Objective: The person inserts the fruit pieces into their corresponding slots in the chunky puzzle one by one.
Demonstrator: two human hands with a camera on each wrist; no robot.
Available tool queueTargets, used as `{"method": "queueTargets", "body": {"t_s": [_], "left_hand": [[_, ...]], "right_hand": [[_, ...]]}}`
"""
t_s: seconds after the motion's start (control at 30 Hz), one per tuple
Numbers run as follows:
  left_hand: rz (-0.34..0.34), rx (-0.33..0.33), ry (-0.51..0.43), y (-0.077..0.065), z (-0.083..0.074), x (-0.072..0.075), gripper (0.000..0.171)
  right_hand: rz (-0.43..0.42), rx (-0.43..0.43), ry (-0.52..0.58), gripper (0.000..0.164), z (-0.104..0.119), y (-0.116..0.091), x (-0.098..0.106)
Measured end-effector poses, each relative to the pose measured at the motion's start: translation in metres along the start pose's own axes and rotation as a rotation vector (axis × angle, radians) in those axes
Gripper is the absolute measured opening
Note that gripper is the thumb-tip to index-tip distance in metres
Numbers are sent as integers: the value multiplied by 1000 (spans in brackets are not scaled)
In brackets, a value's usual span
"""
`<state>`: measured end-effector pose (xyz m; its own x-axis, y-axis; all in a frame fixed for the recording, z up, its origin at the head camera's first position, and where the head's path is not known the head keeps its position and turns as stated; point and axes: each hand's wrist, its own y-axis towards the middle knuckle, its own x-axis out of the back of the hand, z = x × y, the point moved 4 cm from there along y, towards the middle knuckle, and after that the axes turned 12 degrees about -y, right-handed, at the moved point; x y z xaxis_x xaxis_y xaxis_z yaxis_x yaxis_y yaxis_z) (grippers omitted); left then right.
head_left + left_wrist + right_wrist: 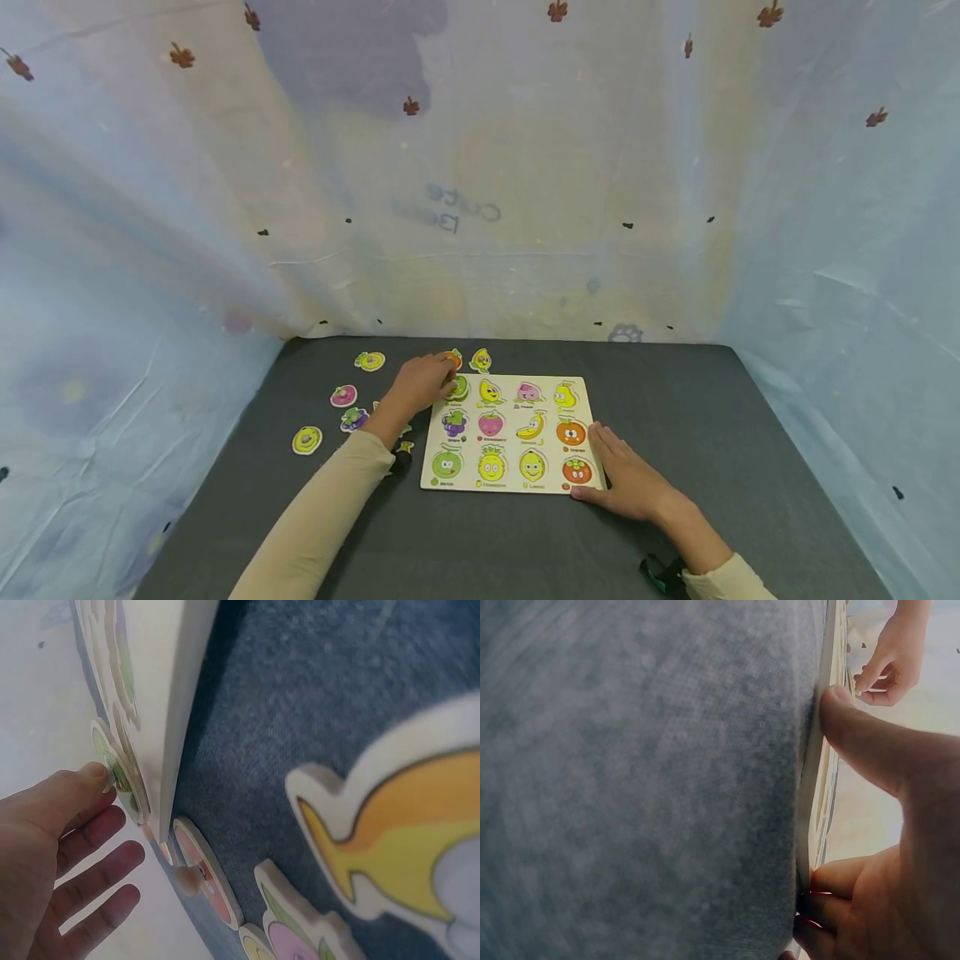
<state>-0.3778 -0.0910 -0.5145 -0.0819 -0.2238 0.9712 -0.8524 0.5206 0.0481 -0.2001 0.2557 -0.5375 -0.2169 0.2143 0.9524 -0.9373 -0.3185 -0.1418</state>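
Note:
My left hand (424, 383) is at the back left corner of a pale wooden fruit puzzle board (512, 479). In the left wrist view its thumb and index finger pinch the knob of a green fruit puzzle piece (114, 759); the other fingers are spread loosely. That piece stands close against the board's face, over the top left fruit slot. Around the board's front right corner lies my right hand (633, 483), its thumb along the front edge and its extended fingers on the right edge. The right wrist view shows those fingertips touching the board's rim (814, 802).
Loose knobbed pieces lie left of the board: a yellow one (307, 440), a pink one (343, 396), purple grapes (354, 419) and another yellow one (370, 361). Behind it are an orange piece (454, 359) and a yellow piece (481, 360). A pale curtain surrounds the dark table (675, 392).

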Motion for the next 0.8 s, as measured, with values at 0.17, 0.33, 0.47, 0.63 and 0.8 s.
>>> {"method": "queueTargets", "body": {"t_s": [0.17,0.33,0.47,0.63,0.8], "left_hand": [[10,2,15,0,-3,0,16],[12,6,25,0,-5,1,17],[9,12,26,0,-6,0,17],[11,20,20,1,-6,-3,17],[11,22,5,1,-6,-7,17]], "right_hand": [[-5,7,0,118,0,0,1],[-5,9,4,118,2,-1,2],[-5,8,-1,119,1,-1,2],[-2,-1,-5,119,-3,1,-1],[5,-4,7,121,-3,0,-1]]}}
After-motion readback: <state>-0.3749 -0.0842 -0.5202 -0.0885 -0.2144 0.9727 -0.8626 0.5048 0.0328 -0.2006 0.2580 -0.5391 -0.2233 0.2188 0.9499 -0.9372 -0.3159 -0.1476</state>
